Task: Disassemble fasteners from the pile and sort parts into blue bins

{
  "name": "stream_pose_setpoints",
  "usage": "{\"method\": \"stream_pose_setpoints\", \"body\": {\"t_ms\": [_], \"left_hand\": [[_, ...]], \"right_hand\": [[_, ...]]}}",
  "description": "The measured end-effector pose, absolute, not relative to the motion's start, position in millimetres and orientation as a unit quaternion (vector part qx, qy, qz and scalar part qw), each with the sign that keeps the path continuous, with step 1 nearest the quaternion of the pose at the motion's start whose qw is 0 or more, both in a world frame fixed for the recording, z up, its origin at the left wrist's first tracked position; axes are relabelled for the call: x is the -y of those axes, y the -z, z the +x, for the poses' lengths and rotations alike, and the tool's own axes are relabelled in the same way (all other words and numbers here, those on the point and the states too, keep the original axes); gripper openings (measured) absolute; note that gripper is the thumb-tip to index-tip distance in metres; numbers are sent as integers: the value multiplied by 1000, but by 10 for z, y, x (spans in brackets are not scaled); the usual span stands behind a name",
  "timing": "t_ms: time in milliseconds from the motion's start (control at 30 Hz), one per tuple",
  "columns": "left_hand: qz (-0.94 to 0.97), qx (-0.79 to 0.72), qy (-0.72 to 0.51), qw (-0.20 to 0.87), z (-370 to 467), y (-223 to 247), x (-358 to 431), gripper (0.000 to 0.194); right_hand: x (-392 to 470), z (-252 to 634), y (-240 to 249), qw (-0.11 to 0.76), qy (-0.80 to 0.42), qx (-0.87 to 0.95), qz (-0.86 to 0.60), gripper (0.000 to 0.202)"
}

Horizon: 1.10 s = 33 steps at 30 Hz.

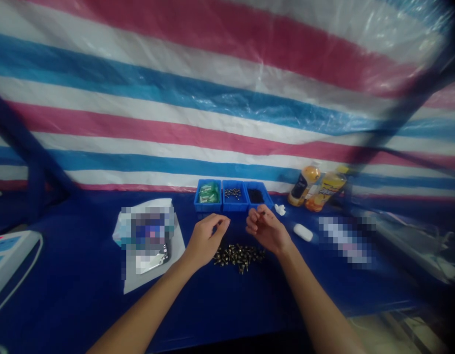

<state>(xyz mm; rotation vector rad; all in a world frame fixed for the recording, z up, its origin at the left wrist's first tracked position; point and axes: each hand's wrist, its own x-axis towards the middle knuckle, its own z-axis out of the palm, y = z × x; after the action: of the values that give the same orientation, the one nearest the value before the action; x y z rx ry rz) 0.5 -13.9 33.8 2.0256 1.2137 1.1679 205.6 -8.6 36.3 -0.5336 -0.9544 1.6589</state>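
Note:
A pile of small metal parts (pixel 240 255) lies on the blue table between my forearms. My left hand (pixel 208 237) hovers at the pile's upper left, thumb and fingers closed together; whatever they hold, if anything, is hidden. At the pile's upper right is my right hand (pixel 266 228), palm turned up, fingers curled, with a tiny dark piece at the fingertips. Behind the hands stand three blue bins: the left one (pixel 208 208) holds green and white packets, the middle one (pixel 234 205) small metal pieces, the right one (pixel 267 196) small black pieces.
Two drink bottles (pixel 304 186) stand at the back right, near crumpled tissue (pixel 280 210) and a white case (pixel 303 232). White paper (pixel 133 282) with a packet and a phone-like object lies left. A power strip (pixel 9 255) sits at the far left edge. A striped sheet hangs behind.

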Motion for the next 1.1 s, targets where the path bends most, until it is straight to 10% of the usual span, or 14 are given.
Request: {"method": "stream_pose_setpoints", "body": {"t_ms": [233,633,1100], "left_hand": [[749,-445,-422,252,-12,-329,128,28],[740,-529,-370,189,-95,-227,11,21],[764,-592,-197,162,-122,-136,42,23]], "right_hand": [[-140,2138,-154,487,-587,426,-487,34],[-135,2115,-108,446,-563,492,-491,34],[-64,1839,-74,218,-217,859,-409,25]]}}
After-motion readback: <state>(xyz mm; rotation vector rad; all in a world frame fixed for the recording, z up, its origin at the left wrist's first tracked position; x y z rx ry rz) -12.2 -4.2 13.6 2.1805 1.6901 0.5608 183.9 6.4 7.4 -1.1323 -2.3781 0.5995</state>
